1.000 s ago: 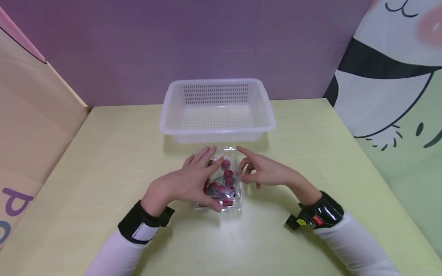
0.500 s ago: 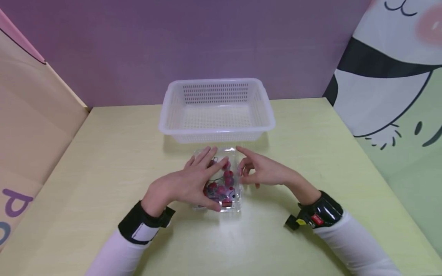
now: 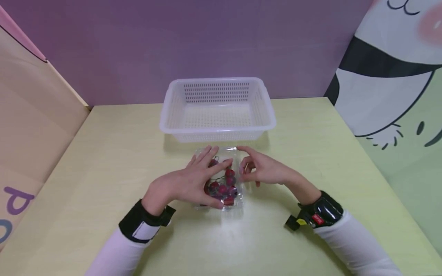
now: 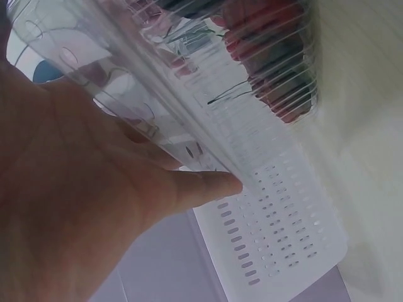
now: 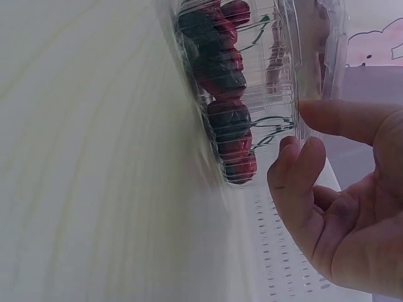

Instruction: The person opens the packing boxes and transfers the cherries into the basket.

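A clear plastic clamshell box (image 3: 228,153) lies on the table in the head view, with red cherries (image 3: 222,189) on green stems inside. My left hand (image 3: 191,184) rests across its lid, fingers spread, hiding the left part. The left wrist view shows a straight fingertip along the box's rim (image 4: 189,119). At the box's right edge is my right hand (image 3: 264,168), its index finger reaching to the far right corner. In the right wrist view the thumb and bent fingers of that hand pinch the rim, close beside the cherries (image 5: 223,107).
A white slotted plastic basket (image 3: 217,132) stands just beyond the box, with nothing in it. Both hands are over the pale wooden table (image 3: 114,161). A purple wall (image 3: 207,38) rises behind, and printed panels flank the table.
My left index finger has slid a little to the right across the lid. The right hand stays at the box's right edge, almost unmoved, and the basket has not moved.
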The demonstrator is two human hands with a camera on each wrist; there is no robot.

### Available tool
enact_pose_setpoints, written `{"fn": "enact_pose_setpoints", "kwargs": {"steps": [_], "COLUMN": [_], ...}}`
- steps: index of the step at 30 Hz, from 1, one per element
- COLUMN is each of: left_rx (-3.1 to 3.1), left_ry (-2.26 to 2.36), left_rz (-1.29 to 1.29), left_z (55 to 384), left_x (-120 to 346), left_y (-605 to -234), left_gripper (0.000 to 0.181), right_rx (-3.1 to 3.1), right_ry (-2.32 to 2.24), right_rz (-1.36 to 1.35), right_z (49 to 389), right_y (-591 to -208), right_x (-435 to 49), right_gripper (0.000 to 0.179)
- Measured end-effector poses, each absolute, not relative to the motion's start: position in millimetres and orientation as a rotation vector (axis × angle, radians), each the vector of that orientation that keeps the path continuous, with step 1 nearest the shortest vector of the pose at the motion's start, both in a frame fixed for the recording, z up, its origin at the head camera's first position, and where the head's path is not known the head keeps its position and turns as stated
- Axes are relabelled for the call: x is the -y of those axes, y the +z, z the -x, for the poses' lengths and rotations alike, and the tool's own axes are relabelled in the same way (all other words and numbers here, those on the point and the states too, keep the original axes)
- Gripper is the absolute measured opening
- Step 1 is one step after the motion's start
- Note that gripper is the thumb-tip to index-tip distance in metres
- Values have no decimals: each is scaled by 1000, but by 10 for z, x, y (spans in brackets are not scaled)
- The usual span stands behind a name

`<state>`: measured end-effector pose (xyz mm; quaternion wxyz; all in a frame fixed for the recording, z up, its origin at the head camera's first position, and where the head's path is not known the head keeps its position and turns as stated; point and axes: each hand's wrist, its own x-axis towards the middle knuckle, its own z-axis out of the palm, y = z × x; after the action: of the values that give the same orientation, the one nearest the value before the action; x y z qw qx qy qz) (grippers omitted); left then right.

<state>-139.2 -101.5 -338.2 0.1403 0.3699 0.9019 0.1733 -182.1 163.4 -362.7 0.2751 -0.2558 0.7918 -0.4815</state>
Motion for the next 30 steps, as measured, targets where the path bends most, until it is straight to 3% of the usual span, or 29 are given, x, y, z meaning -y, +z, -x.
{"fn": "enact_pose_setpoints", "kwargs": {"steps": [30], "left_rx": [-2575], "left_ry": [545], "left_rz": [-1102], "left_z": [1383], "left_x": [1006], "left_y": [-3368], "left_gripper": [102], "right_rx": [-2145], "right_ry": [-1413], "right_rz": [585], "right_z": [1855], "right_y": [-3690], "right_x": [-1629], "right_gripper": [73]}}
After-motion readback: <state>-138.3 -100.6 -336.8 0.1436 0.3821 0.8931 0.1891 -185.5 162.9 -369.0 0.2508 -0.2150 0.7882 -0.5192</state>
